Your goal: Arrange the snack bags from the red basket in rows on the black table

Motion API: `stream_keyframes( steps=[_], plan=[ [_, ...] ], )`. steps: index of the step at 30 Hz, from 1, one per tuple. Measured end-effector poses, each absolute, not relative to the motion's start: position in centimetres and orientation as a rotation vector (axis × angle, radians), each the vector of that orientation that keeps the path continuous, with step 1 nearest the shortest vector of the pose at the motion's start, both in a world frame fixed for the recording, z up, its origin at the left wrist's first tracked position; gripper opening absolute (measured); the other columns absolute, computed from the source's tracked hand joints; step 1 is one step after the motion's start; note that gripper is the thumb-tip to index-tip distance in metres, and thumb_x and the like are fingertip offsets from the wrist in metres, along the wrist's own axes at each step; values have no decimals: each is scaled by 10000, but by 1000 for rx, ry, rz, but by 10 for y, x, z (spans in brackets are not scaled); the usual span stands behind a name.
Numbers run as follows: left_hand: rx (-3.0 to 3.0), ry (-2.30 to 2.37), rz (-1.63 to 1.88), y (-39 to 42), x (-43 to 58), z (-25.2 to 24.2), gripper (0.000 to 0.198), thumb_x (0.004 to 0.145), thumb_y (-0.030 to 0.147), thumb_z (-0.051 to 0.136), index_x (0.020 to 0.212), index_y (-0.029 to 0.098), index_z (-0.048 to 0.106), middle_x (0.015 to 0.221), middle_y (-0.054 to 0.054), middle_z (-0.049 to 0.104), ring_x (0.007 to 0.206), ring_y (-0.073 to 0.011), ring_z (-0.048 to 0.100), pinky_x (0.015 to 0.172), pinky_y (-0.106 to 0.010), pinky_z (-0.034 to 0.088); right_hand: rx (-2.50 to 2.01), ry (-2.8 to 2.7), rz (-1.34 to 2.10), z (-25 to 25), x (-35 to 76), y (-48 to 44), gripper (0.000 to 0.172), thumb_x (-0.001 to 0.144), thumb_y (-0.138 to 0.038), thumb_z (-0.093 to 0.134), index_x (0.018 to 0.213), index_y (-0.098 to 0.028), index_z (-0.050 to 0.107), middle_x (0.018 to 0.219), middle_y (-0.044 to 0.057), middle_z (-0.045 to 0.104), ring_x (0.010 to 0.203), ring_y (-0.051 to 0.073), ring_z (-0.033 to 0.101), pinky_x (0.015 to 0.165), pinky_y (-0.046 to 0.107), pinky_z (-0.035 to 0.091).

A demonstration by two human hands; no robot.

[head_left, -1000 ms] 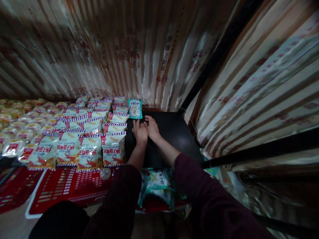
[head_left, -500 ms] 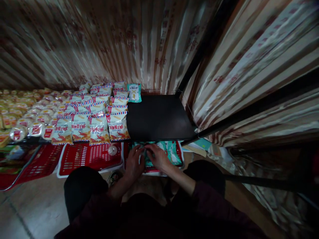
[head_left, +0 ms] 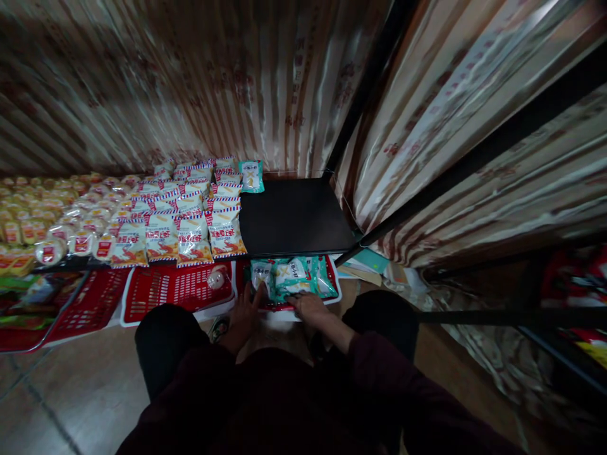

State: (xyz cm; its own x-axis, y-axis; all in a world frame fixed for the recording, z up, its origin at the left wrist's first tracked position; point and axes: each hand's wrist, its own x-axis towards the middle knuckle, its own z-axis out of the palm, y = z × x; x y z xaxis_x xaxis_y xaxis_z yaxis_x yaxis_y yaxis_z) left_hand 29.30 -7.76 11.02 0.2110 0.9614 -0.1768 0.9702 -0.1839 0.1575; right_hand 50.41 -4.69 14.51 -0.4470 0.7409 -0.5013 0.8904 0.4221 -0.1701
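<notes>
Several teal-and-white snack bags [head_left: 290,270] lie in a red basket [head_left: 337,285] with a white rim, in front of the shelf. At the basket's near left side, my left hand [head_left: 244,318] rests with thumb and finger apart, close to the leftmost snack bag [head_left: 262,277]. My right hand [head_left: 309,308] reaches over the near rim, its fingers stretched out along the lower edge of the middle bags. Its fingertips are dim, and whether they touch a bag is hard to make out.
On the black shelf [head_left: 296,215] stand rows of white snack bags [head_left: 192,237], one teal bag [head_left: 251,175] at the back, and small round wrapped packs [head_left: 80,240] farther left. A second red basket [head_left: 165,291] holds a round pack. Black shelf posts [head_left: 403,218] slant across the right.
My hands have moved apart and back towards me, uncovering the teal bags in the basket. The view has shifted slightly.
</notes>
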Motion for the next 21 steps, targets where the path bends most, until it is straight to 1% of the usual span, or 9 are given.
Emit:
stream_keyframes(
  steps=[2,4,7,9,12,14,17,19,21],
  plan=[
    [2312,1801,-176,-77,291,100,805,778,24,465,1480,290,173,1415,-198,399,1040,-271,602,862,-393,483,1368,2293,-613,139,502,-51,314,861,-106,465,1094,-183,661,1007,135,711,981,245,651,816,316,478],
    [2387,1739,-223,-82,288,92,836,776,9,453,1488,291,119,1352,-199,441,982,-257,605,847,-400,480,1325,2285,-626,135,497,-58,314,856,-89,450,1052,-156,685,997,149,715,968,249,661,804,304,480],
    [2402,1654,-271,-97,283,86,871,773,0,442,1491,298,47,1202,-174,516,961,-256,587,827,-402,474,1267,2249,-647,132,492,-72,277,808,-50,492,927,-137,727,948,159,727,917,252,682,774,286,486],
    [2400,1545,-209,-108,281,86,880,772,-2,436,1490,300,27,1167,-156,523,989,-260,575,837,-397,465,1249,2232,-660,131,491,-80,271,800,-37,492,879,-126,736,929,171,728,897,253,688,756,282,486],
    [2288,1521,-207,-115,279,92,860,768,5,445,1489,302,82,1150,-152,526,998,-271,581,843,-403,456,1235,2242,-678,133,493,-85,309,819,-31,452,960,-103,718,959,198,716,910,265,683,748,299,482],
    [2188,1515,-198,-113,278,98,861,760,46,489,1484,323,114,1177,-143,518,1018,-280,582,858,-409,451,1209,2255,-700,135,499,-83,300,823,-52,471,1007,-107,702,969,190,715,909,260,681,737,292,475],
    [2041,1469,-36,-107,276,105,878,738,190,603,1474,347,150,1347,-138,416,1153,-307,525,905,-404,444,1159,2335,-852,139,509,-75,226,794,-171,594,994,-165,700,945,114,729,888,226,675,716,253,464],
    [1936,1497,138,-102,279,109,802,760,310,606,1460,330,215,1414,-129,364,1224,-308,476,949,-415,429,1214,2443,-1137,141,514,-68,200,806,-239,594,967,-183,699,896,68,729,830,194,671,705,244,463],
    [1828,1572,358,-95,284,111,677,828,368,514,1447,268,260,1397,-127,409,1249,-272,459,1000,-417,399,1398,2476,-1409,143,514,-62,221,838,-247,536,980,-176,690,868,51,722,775,170,663,695,246,472]
  ],
)
